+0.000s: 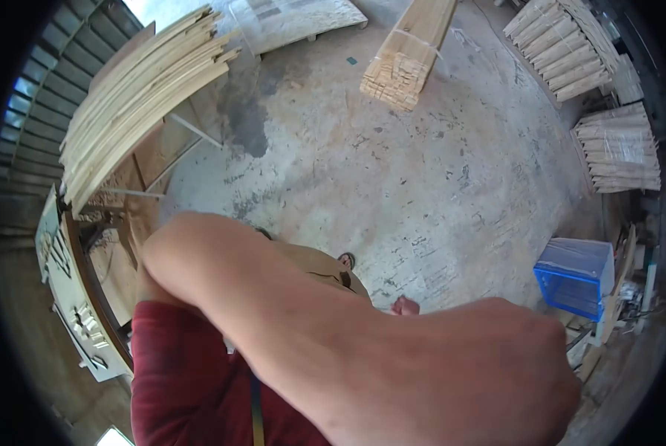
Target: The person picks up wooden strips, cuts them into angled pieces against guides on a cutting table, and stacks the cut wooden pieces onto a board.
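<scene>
My left forearm stretches across the lower view from a dark red sleeve [173,372]. It ends in my left hand [518,357], large and very near the camera at the lower right. The back of this hand faces the camera; its fingers, and anything in them, are hidden. Just above the forearm, near the bottom centre, a small part of my right hand [405,305] shows. The rest is behind the forearm, so its grip cannot be made out. Brown trousers [322,264] and a sandalled foot [347,260] are visible beyond the arm.
Long wooden strips [140,104] rest on a frame at the upper left, above a machine panel [80,320]. A tied timber bundle [411,56] lies on the concrete floor [333,171]. Wrapped stacks [619,149] and a blue-edged container [574,279] stand at the right.
</scene>
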`<state>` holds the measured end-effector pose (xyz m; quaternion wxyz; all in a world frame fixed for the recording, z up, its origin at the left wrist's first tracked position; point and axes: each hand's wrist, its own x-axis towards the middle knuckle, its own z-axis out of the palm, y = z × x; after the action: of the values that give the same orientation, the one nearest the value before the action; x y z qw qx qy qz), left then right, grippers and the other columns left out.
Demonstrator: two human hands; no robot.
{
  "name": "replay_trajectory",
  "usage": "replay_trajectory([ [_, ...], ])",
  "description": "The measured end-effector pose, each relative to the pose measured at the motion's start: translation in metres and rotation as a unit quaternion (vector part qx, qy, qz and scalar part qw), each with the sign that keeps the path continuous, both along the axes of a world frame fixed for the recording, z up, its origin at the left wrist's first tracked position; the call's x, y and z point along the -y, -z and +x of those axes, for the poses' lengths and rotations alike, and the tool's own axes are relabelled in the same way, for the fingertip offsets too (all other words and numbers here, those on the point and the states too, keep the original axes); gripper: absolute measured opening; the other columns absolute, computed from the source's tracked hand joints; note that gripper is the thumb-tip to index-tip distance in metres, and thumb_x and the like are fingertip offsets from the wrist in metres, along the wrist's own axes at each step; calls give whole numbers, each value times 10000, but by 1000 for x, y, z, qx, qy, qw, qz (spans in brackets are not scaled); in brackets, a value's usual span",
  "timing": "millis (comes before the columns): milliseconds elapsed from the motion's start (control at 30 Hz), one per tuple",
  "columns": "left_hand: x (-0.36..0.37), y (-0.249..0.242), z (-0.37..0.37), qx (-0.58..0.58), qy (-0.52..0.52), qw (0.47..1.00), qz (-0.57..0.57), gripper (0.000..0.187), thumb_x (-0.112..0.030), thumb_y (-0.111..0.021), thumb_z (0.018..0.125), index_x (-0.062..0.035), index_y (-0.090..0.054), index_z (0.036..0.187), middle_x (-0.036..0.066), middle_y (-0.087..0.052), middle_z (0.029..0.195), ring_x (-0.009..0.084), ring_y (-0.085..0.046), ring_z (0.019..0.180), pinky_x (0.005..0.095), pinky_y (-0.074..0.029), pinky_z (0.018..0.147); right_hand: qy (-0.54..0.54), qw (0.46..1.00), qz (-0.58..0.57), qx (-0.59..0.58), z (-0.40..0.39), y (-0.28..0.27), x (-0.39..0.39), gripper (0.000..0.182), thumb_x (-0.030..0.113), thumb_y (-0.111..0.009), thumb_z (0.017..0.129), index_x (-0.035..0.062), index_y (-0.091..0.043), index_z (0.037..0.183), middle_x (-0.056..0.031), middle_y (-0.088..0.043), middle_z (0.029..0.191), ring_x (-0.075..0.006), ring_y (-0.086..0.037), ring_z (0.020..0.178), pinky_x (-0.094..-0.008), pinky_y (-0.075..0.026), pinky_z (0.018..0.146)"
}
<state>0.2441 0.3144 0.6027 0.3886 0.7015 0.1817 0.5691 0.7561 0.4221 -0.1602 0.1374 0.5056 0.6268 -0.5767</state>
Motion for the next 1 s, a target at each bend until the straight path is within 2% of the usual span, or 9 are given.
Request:
replay_trajectory([
  [33,21,4,-23,31,8,999,-28,191,-192,-685,780,-65,-593,670,113,-571,609,353,-584,590,442,-435,522,348,909,-229,-21,-85,-120,-14,198,189,-562,1056,123,-567,869,-4,-579,803,-191,-625,743,-353,-543,738],
  [167,119,51,-103,-18,-106,994,29,278,-131,-621,1008,-37,-554,755,64,-498,621,189,-526,537,403,-424,487,361,919,-108,-117,-200,-158,-43,156,264,-653,1014,114,-632,980,-49,-658,802,-230,-701,713,-374,-604,671],
  [267,197,129,-184,-93,-470,865,-149,378,-247,-708,994,-54,-579,695,56,-525,583,161,-551,522,351,-400,482,306,944,-88,-84,-316,-192,-9,231,319,-663,997,95,-637,949,-35,-670,862,-201,-715,851,-382,-586,753],
  [333,244,244,-216,-119,-626,674,-374,449,-248,-579,1056,-1,-556,681,101,-486,540,286,-477,473,387,-400,510,246,957,-131,-78,-359,-189,20,240,302,-651,995,65,-668,962,-46,-675,832,-205,-727,806,-366,-591,723],
  [400,355,440,-239,-436,-620,483,-437,269,-232,-561,1003,-36,-668,854,199,-669,784,398,-695,755,515,-525,646,52,997,-20,-52,-386,-122,36,243,292,-644,988,52,-679,961,-55,-678,829,-218,-731,776,-362,-595,696],
  [433,409,506,-224,-454,-561,443,-532,189,-218,-580,947,-61,-683,964,193,-706,915,399,-703,864,526,-558,733,-148,985,89,-12,-397,-94,41,248,282,-637,982,40,-690,960,-63,-681,827,-230,-734,745,-358,-600,670],
  [500,493,602,-167,-324,-542,355,-689,170,-231,-625,895,-77,-677,945,176,-704,958,350,-684,828,496,-546,717,-92,994,46,24,-443,-130,68,255,274,-654,958,25,-700,988,-77,-691,840,-236,-741,756,-370,-602,653],
  [533,562,725,-129,-375,-444,399,-709,245,-282,-652,894,-55,-744,881,191,-736,982,406,-720,880,535,-573,781,-40,997,0,60,-465,-154,82,271,266,-670,933,10,-710,1015,-92,-702,854,-242,-747,766,-382,-605,636],
  [1000,479,601,-354,-394,-450,353,-720,265,-304,-664,899,-54,-753,897,196,-740,982,412,-722,886,534,-573,783,-179,983,29,-11,-759,-153,94,316,293,-657,940,-5,-720,858,-109,-724,800,-190,-707,628,-328,-583,596],
])
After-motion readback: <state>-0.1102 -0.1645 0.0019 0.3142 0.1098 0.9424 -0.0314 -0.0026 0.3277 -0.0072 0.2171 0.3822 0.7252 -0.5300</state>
